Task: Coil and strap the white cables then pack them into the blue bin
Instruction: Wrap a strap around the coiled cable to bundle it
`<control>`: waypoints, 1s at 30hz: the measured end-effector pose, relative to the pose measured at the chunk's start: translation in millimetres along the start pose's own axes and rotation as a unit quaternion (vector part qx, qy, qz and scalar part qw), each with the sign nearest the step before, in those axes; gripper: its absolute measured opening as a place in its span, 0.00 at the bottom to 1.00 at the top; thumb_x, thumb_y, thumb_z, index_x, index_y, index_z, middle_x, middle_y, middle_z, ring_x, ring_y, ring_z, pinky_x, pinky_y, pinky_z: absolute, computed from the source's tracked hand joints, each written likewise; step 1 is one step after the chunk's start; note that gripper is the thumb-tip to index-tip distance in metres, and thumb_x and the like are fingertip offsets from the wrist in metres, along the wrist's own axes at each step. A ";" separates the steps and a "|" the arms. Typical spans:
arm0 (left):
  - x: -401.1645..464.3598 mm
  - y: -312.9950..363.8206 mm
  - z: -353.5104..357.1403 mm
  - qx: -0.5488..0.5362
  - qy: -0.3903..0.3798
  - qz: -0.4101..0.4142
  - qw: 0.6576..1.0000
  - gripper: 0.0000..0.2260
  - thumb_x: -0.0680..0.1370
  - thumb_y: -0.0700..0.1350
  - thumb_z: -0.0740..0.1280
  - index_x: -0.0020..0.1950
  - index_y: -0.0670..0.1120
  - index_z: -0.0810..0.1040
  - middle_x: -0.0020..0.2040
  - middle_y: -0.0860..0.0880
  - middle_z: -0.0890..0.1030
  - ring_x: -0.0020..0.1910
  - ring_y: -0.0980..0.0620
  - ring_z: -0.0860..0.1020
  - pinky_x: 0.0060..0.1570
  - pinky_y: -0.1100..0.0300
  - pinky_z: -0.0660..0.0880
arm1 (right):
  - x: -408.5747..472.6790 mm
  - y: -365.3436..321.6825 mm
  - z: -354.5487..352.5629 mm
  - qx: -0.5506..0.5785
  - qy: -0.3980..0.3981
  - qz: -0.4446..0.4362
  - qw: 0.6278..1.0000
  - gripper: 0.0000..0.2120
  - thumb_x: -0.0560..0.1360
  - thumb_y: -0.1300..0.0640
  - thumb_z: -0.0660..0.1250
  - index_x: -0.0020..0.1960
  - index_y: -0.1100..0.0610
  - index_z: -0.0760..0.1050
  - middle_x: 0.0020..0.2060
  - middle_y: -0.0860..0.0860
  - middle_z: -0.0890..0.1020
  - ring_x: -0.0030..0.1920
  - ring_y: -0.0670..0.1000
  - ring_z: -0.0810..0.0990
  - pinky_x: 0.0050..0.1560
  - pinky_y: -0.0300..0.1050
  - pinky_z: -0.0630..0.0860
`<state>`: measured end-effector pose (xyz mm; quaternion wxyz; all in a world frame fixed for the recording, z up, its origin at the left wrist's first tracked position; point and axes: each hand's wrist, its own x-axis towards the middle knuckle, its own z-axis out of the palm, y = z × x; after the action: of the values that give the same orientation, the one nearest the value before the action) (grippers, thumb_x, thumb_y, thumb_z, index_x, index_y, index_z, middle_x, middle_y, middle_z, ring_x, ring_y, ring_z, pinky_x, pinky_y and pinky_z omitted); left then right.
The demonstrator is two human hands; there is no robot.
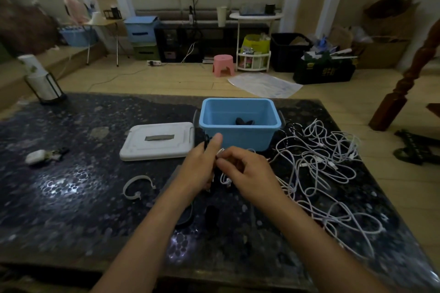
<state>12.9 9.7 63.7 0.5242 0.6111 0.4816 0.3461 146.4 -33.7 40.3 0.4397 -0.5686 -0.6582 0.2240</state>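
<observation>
Fingers of the left hand (200, 169) and right hand (240, 169) curl together around a coiled white cable (225, 179).

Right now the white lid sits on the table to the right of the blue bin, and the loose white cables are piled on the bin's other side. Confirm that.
Not quite. The head view shows the white lid lying on the table to the left of the blue bin, not the right. The loose white cables are piled on the bin's other side, its right.
</observation>
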 end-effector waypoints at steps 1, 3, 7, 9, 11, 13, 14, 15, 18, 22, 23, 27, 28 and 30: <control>1.1 0.0 0.0 0.002 0.009 -0.006 1.000 0.24 0.83 0.60 0.56 0.44 0.40 0.73 0.37 0.36 0.75 0.21 0.61 0.69 0.23 0.57 0.63 | 0.0 -0.8 0.8 -0.015 0.002 -0.007 1.000 0.02 0.78 0.50 0.69 0.48 0.46 0.81 0.33 0.43 0.80 0.33 0.42 0.76 0.36 0.35 0.69; 2.1 -0.4 1.2 0.010 0.036 0.002 0.999 0.23 0.84 0.57 0.54 0.45 0.39 0.74 0.38 0.37 0.75 0.24 0.61 0.71 0.28 0.49 0.67 | -0.2 -2.0 1.7 -0.022 0.002 -0.009 1.000 0.04 0.78 0.49 0.69 0.46 0.46 0.81 0.33 0.43 0.80 0.33 0.43 0.76 0.36 0.37 0.70; 11.7 -6.8 -8.2 -0.020 0.123 0.029 0.992 0.25 0.84 0.59 0.51 0.31 0.49 0.70 0.24 0.54 0.72 0.27 0.53 0.69 0.33 0.55 0.66 | -3.2 -0.4 -0.3 -0.021 -0.018 0.011 1.000 0.08 0.79 0.48 0.66 0.43 0.48 0.80 0.31 0.40 0.79 0.35 0.42 0.78 0.38 0.40 0.73; 17.3 -10.3 -13.9 -0.024 0.144 0.039 0.988 0.24 0.84 0.59 0.51 0.34 0.50 0.69 0.25 0.54 0.70 0.27 0.52 0.66 0.33 0.54 0.63 | -3.5 3.3 -0.7 -0.026 -0.040 0.019 0.999 0.09 0.80 0.50 0.65 0.44 0.49 0.80 0.30 0.37 0.78 0.35 0.40 0.77 0.38 0.37 0.72; 17.6 -9.9 -12.0 -0.038 0.142 0.061 0.987 0.22 0.85 0.57 0.51 0.37 0.47 0.70 0.27 0.52 0.69 0.28 0.52 0.66 0.33 0.55 0.63 | -4.1 5.3 3.2 -0.040 -0.061 0.005 0.997 0.08 0.80 0.51 0.66 0.45 0.49 0.81 0.30 0.35 0.78 0.35 0.38 0.76 0.38 0.34 0.69; 12.6 -5.5 -3.0 -0.073 0.131 0.089 0.985 0.20 0.85 0.54 0.52 0.39 0.46 0.70 0.28 0.50 0.68 0.27 0.52 0.66 0.31 0.57 0.65 | -5.3 6.3 11.6 -0.067 -0.080 -0.010 0.994 0.08 0.80 0.49 0.66 0.45 0.50 0.81 0.32 0.39 0.79 0.35 0.40 0.76 0.39 0.38 0.70; 8.9 -3.2 2.1 -0.097 0.124 0.105 0.982 0.19 0.85 0.54 0.53 0.39 0.45 0.69 0.27 0.50 0.68 0.26 0.52 0.66 0.29 0.57 0.65 | -6.1 6.1 15.7 -0.082 -0.086 -0.012 0.993 0.09 0.80 0.48 0.66 0.45 0.51 0.81 0.33 0.43 0.80 0.36 0.42 0.77 0.39 0.42 0.71; 7.0 -2.2 6.2 -0.120 0.116 0.119 0.979 0.19 0.85 0.53 0.53 0.39 0.45 0.69 0.27 0.51 0.67 0.26 0.53 0.65 0.28 0.58 0.64 | -6.3 6.5 18.3 -0.091 -0.086 -0.012 0.992 0.11 0.80 0.48 0.66 0.43 0.52 0.81 0.33 0.46 0.80 0.35 0.45 0.77 0.39 0.45 0.71; 2.3 1.8 9.6 -0.177 0.090 0.115 0.973 0.17 0.83 0.55 0.55 0.41 0.45 0.69 0.26 0.53 0.64 0.24 0.56 0.60 0.23 0.62 0.57 | -2.4 10.2 15.2 -0.094 -0.077 0.010 0.993 0.16 0.79 0.44 0.67 0.38 0.53 0.79 0.28 0.47 0.77 0.32 0.45 0.75 0.37 0.47 0.70; 3.6 2.3 -2.8 -0.184 0.043 0.070 0.979 0.17 0.84 0.55 0.55 0.42 0.45 0.69 0.26 0.53 0.61 0.22 0.57 0.56 0.21 0.65 0.54 | 2.1 15.6 1.3 -0.088 -0.092 0.050 0.991 0.20 0.74 0.38 0.69 0.37 0.54 0.78 0.29 0.49 0.79 0.31 0.45 0.75 0.36 0.47 0.72; 3.9 1.9 -6.3 -0.173 0.029 0.060 0.983 0.17 0.84 0.55 0.55 0.41 0.45 0.69 0.26 0.53 0.61 0.22 0.56 0.56 0.22 0.65 0.54 | 3.0 17.4 -2.7 -0.095 -0.095 0.052 0.990 0.18 0.74 0.39 0.69 0.37 0.53 0.78 0.31 0.48 0.80 0.32 0.44 0.76 0.38 0.47 0.73; 4.3 3.3 -18.4 -0.104 0.008 0.034 0.994 0.18 0.85 0.52 0.56 0.40 0.44 0.70 0.24 0.53 0.61 0.21 0.56 0.56 0.23 0.65 0.53 | 8.2 30.0 -23.7 -0.137 -0.066 0.041 0.987 0.13 0.77 0.44 0.68 0.38 0.50 0.77 0.35 0.47 0.80 0.38 0.45 0.78 0.44 0.50 0.76; 5.8 1.8 -21.1 -0.071 0.015 0.031 0.997 0.18 0.85 0.51 0.56 0.39 0.43 0.71 0.23 0.53 0.62 0.20 0.56 0.58 0.23 0.65 0.55 | 9.2 33.6 -29.7 -0.141 -0.042 0.044 0.988 0.13 0.77 0.45 0.68 0.38 0.50 0.76 0.35 0.45 0.80 0.39 0.44 0.78 0.44 0.49 0.76; 10.1 -4.4 -24.4 0.025 0.029 0.052 0.998 0.20 0.85 0.50 0.57 0.37 0.42 0.73 0.21 0.54 0.66 0.18 0.56 0.62 0.24 0.62 0.59 | 10.4 37.8 -39.1 -0.118 0.004 0.062 0.991 0.14 0.78 0.46 0.69 0.35 0.48 0.75 0.32 0.41 0.79 0.36 0.40 0.77 0.39 0.41 0.72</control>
<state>-7.7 26.7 63.7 0.4758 0.6377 0.4729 0.3786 200.2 -22.3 33.7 0.3576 -0.6573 -0.6414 0.1692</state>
